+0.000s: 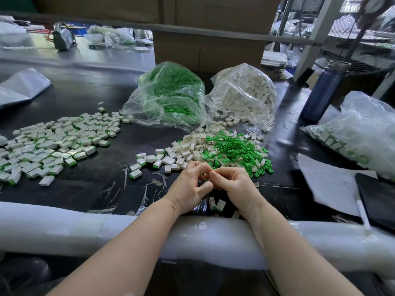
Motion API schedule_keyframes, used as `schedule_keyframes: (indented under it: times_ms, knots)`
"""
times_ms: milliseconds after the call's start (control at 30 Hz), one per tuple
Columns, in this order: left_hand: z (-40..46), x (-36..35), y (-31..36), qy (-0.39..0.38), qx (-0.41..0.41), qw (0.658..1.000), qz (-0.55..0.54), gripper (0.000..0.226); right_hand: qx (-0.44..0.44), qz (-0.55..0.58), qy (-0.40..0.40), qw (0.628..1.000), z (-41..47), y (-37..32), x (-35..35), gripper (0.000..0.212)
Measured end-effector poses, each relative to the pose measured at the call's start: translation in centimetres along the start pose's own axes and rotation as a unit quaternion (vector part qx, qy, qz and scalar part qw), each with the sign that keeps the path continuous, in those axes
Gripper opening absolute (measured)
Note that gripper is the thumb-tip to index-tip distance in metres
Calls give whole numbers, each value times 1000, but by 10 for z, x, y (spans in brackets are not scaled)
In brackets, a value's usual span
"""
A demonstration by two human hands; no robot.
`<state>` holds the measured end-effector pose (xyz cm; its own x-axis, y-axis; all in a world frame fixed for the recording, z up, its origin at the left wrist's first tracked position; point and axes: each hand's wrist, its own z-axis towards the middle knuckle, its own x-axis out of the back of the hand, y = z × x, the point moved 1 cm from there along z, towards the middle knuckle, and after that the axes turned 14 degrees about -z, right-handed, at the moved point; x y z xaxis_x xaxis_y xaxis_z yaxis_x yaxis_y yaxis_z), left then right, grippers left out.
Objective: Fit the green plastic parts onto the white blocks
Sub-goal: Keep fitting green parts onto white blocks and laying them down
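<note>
Two clear bags stand at 12 o'clock on our dark table [89,99]: the bag of green parts [168,95] on the left, the bag of white blocks [243,92] touching it on the right. At 10 o'clock lies the wide spread of finished blocks [51,142], white with a green edge. Just in front of our hands, at 1 o'clock, the loose green parts [235,150] lie mixed with the loose white blocks [188,150].

Our left hand [190,186] and right hand [237,184] meet at the centre, fingers curled tight around something small. Only a bit of green shows between the fingertips; whether each hand holds its own piece we cannot tell.

To do this step well, we think we should align the green part square with the block's opening, then press evenly with the thumbs until it sits flush. Pressing crooked may jam the part.
</note>
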<state>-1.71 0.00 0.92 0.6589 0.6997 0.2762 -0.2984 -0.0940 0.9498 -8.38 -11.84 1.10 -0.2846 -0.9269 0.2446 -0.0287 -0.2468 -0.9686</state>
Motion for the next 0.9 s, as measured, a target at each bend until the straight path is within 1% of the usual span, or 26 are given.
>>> schedule_keyframes:
  times_ms: [167, 467, 667, 800, 900]
  knots:
    - [0, 0, -2, -11, -1, 1000, 6, 25, -11, 11, 7, 1000, -1, 0, 1, 15]
    - [1, 0, -2, -14, -3, 1000, 21, 32, -21, -5, 16, 1000, 0, 0, 1, 14]
    - [0, 0, -2, -15, -5, 1000, 25, 27, -25, -3, 15, 1000, 0, 1, 1, 13]
    - [1, 0, -2, -15, -5, 1000, 23, 19, -25, -1, 9, 1000, 1, 2, 1, 13]
    - [0, 0, -2, -15, -8, 1000, 19, 24, -25, -2, 13, 1000, 1, 2, 1, 13]
